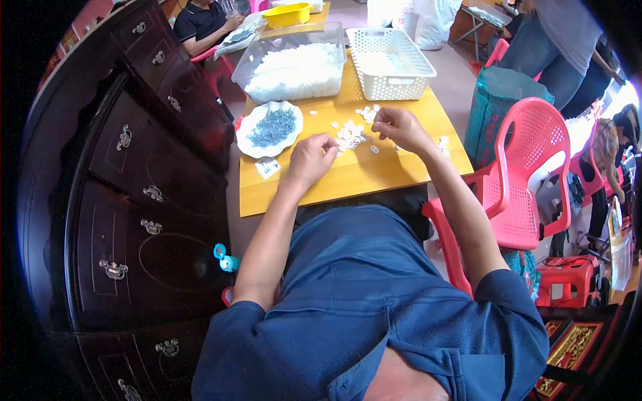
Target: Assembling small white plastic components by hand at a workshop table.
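Over the yellow table [348,184], both of my hands hover close to a loose pile of small white pieces [350,137]. My left hand [311,162] is at the pile's left side, thumb and fingers pinched together. To the right of the pile, slightly raised, is my right hand [402,130], its fingers also closed in a pinch. Whatever either pinch holds is too small to make out. A white plate with a scalloped rim [249,142] lies left of my left hand, holding many small blue-grey pieces [273,127]. Just below it is a small white packet [267,168] with dark marks.
At the table's far side stand a clear plastic bin [242,75] of white pieces and a white perforated basket [394,88]. Dark wooden drawers [127,194] line the left. A pink plastic chair [528,154] and teal bag [491,110] stand right. Other people are nearby.
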The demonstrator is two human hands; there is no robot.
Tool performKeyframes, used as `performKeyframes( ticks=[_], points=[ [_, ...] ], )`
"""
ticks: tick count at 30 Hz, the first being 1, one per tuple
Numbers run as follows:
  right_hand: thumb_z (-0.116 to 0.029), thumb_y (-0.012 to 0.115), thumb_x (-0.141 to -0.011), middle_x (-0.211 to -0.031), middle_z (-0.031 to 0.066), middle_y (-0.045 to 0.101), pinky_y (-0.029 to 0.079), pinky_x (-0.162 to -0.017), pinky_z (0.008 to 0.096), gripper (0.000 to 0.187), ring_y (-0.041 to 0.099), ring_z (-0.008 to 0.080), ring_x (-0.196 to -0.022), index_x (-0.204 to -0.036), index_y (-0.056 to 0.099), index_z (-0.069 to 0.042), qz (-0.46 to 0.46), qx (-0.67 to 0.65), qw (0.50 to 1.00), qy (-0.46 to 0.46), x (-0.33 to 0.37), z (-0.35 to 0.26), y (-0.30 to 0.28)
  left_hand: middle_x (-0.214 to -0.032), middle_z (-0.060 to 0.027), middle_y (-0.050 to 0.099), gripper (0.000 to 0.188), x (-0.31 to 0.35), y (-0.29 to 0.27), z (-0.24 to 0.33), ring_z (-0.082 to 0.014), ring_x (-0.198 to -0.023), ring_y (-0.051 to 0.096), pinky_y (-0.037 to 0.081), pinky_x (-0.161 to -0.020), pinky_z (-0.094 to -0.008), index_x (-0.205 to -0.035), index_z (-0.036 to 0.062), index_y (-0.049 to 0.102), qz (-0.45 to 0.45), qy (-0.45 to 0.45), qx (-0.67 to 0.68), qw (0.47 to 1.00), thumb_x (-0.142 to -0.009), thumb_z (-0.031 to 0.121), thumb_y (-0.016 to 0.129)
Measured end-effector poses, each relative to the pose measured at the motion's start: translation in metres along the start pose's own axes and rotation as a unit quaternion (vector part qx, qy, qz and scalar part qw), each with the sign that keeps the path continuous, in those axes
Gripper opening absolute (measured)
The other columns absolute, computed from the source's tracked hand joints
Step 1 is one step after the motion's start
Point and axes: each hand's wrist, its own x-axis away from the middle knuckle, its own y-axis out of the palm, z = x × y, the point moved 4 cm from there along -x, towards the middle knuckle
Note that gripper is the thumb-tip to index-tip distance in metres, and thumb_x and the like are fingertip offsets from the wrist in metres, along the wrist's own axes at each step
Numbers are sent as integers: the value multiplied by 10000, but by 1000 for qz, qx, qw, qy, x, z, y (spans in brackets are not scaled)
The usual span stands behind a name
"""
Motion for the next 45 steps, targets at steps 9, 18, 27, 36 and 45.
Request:
performKeyframes(
  ticks=[9, 18, 27, 36, 45],
  points=[
    [-157, 670, -965, -906, -4, 658, 519, -709, 225, 135, 617, 60, -793, -1040, 647, -47, -51, -244, 968, -14, 30, -26, 43, -898, -123, 719, 136, 2, 3, 34, -186, -685, 692, 549, -626, -295, -951, -6, 704, 19, -9, 144, 989, -839, 66, 729],
    [-161, 706, -952, -881, -11, 666, 516, -689, 217, 158, 620, 48, -793, -1018, 591, -76, -75, -262, 962, -2, 25, -17, 53, -868, -99, 709, 121, 2, -1, 39, -149, -685, 679, 541, -626, -271, -965, 6, 726, 10, 37, 165, 986, -846, 33, 730],
    [-154, 690, -917, -907, 43, 705, 550, -707, 315, 102, 678, 180, -778, -991, 707, -85, 40, 32, 993, -104, 17, -12, 46, -771, -16, 701, 76, 0, 7, 4, -54, -645, 601, 489, -587, -233, -932, 7, 726, 49, -26, 172, 984, -889, 67, 712],
    [-183, 624, -889, -963, 87, 686, 565, -724, 414, 148, 700, 303, -823, -938, 761, -153, 40, 330, 930, -156, 28, -18, 64, -718, -70, 718, 98, -2, 4, -20, -99, -612, 646, 522, -605, -263, -852, -2, 727, 84, -85, 181, 976, -841, 95, 716],
    [-186, 614, -897, -984, 108, 683, 566, -703, 424, 142, 702, 324, -820, -940, 744, -148, 58, 294, 938, -173, 31, -17, 64, -688, 21, 651, 78, 0, 8, -25, -34, -583, 551, 448, -534, -212, -893, 19, 723, 82, -65, 167, 980, -896, 94, 705]
  ],
)
